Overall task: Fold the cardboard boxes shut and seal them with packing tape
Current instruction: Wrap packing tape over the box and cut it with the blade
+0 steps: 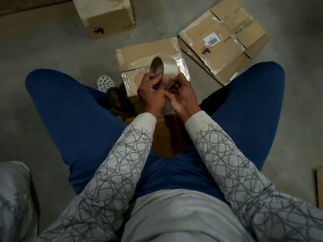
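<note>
Over taped box (148, 51), left hand (151, 92), right hand (183, 96) grip tape roll (167, 67), flattened cartons (225, 44) beside

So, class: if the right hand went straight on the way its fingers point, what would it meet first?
The tape roll, held by the left hand; fingertips of the right hand appear to touch it.

Floor (43, 49): bare grey concrete, matte, mottled with darker smudges and faint scuffs, few small dark specks toward top centre. Dark brownish strip (26, 5) slants across top-left corner and meets floor along straight edge; wall base or plank, cannot tell. Pale grey sack (14, 198) at lower left, crinkled, faint dark print, unreadable. Light dim, soft, cool; shadows weak; frame corners darker than middle.
</note>
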A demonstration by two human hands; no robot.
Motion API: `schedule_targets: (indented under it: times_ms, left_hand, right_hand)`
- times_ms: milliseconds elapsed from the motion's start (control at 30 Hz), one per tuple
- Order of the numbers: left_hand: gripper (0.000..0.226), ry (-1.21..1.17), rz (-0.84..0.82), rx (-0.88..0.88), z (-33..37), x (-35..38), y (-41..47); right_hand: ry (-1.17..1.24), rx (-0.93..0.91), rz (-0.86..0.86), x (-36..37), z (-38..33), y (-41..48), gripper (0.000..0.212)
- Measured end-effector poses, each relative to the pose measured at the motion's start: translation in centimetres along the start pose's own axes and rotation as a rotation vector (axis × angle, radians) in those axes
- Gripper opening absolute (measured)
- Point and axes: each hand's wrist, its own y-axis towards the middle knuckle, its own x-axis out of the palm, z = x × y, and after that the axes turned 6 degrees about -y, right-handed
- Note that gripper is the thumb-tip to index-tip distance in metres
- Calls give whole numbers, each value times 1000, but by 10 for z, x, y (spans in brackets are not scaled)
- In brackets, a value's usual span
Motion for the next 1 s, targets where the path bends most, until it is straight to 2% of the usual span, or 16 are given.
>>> schedule_targets:
  times_ms: [200,433,600,833,933,1000]
  left_hand:
    - [27,-2,-15,42,5,4,-3]
    - [30,-47,-4,-48,3,0,0]
    - [30,-74,5,-83,5,-1,0]
    - [31,-98,-39,-180,5,0,0]
    - [33,-177,-68,-273,8,1,-1]
    - [30,-269,-67,-351,11,1,-2]
  right_hand:
    - [-85,-75,31,-2,5,-5,27]
    - [-105,-36,-113,-1,-6,-10,4]
    - [-141,-82,-120,-3,-1,-7,5]
    - [-176,-161,-102,-5,2,-8,9]
    - [-240,-245,-106,-9,3,-4,10]
    - [-277,-270,-117,-11,3,-1,19]
